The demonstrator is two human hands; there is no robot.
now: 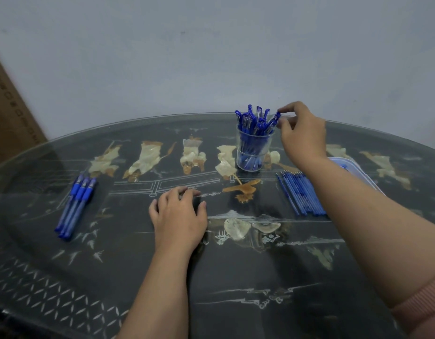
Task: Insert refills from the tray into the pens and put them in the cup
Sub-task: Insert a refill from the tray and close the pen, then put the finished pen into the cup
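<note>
The right grip (303,133) pinches the top end of a blue pen (275,119) between thumb and forefinger; that pen leans in the clear plastic cup (253,155) among many other capped blue pens (250,118). The cup stands at the far side of the glass-covered tabletop (236,277). The left grip (178,216) rests on the tabletop, fingers loosely bent, holding nothing. Three pens (77,204) lie side by side at the left. A row of blue refills (302,194) lies beside the tray (356,167), under the right forearm
</note>
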